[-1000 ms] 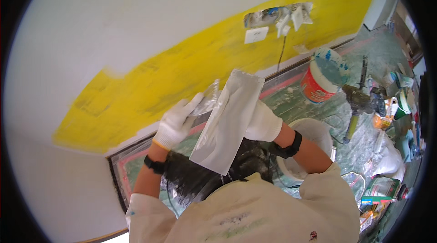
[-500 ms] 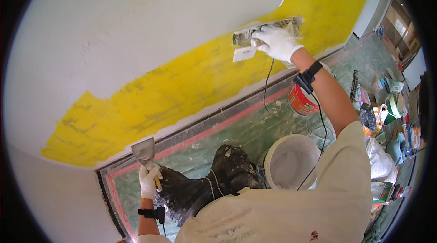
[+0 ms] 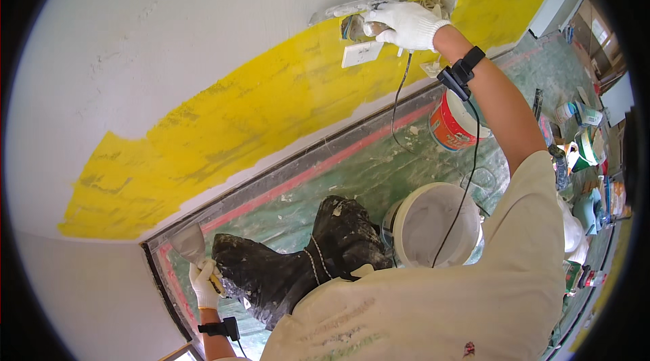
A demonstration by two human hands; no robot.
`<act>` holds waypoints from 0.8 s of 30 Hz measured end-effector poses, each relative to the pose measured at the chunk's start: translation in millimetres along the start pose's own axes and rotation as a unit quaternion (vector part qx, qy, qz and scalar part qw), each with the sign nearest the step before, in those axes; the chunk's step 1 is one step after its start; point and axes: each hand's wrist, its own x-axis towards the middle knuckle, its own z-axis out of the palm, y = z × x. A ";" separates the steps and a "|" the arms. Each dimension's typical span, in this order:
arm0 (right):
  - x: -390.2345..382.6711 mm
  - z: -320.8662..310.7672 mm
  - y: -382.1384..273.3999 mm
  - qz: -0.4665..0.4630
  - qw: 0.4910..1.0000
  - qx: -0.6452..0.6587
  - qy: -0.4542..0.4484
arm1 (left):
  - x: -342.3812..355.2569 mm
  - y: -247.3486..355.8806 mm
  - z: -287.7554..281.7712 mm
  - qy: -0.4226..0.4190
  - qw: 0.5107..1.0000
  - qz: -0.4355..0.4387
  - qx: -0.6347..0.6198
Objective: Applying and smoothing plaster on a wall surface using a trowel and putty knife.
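Note:
My right hand, in a white knit glove, grips the handle of a plastering trowel. The trowel's long, smeared blade lies against the wall, along the border between the white coat and the yellow area. Just below that hand, a white socket plate hangs away from the wall by an opening, and a dark cable runs down to the floor. Low on the left, my gloved left hand is closed around a putty knife, its wide blade pointing up.
A whitish bucket holding pale paste stands beside my dark trousers. Nearer the wall is a red and white bucket. Green sheeting with pink tape covers the floor. Bags and containers crowd the right side.
My right hand has moved up the wall, and more of the trowel blade now shows above it. My left hand with the putty knife has shifted down and left.

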 end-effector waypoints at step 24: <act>-28.6 -87.1 38.4 0.021 0.989 0.010 0.146 | 18.8 6.2 11.9 -0.028 0.999 0.016 -0.012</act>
